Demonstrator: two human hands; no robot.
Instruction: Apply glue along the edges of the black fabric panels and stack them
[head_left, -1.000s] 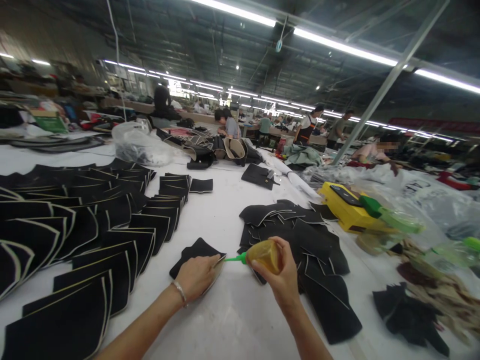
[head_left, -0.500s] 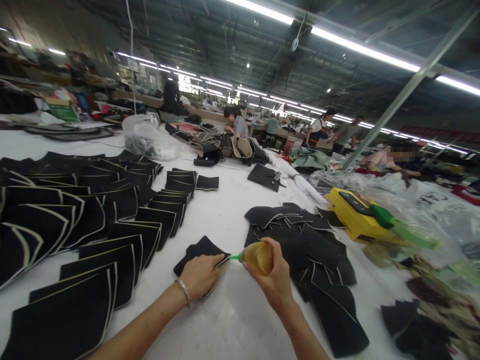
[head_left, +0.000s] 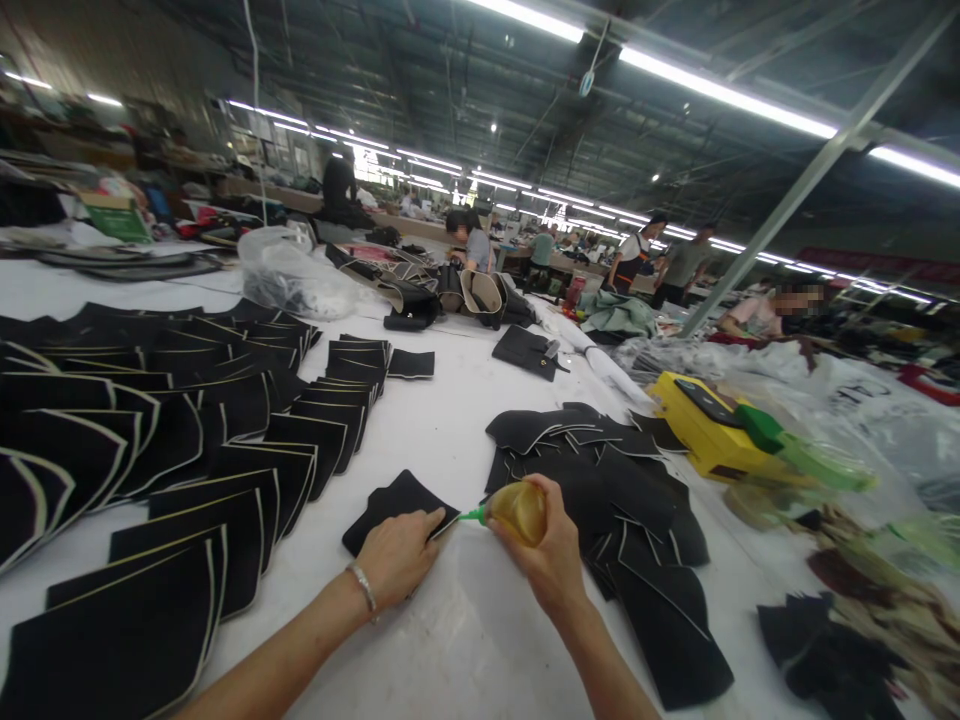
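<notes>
Factory hall [head_left: 450,95] space fills the upper frame, above a white worktable [head_left: 454,420]. Overlapping rows of pale-edged black panels [head_left: 112,620] cover the left side; a loose pile of black pieces [head_left: 645,500] lies right of centre, near a yellow box [head_left: 701,448]. At lower centre, the left hand [head_left: 397,552] rests on one black panel [head_left: 394,500], whether pinching it I cannot tell. Fingers of the right hand [head_left: 553,555] are wrapped around an amber squeeze bottle [head_left: 517,512], its green nozzle [head_left: 474,514] at the panel's right corner.
</notes>
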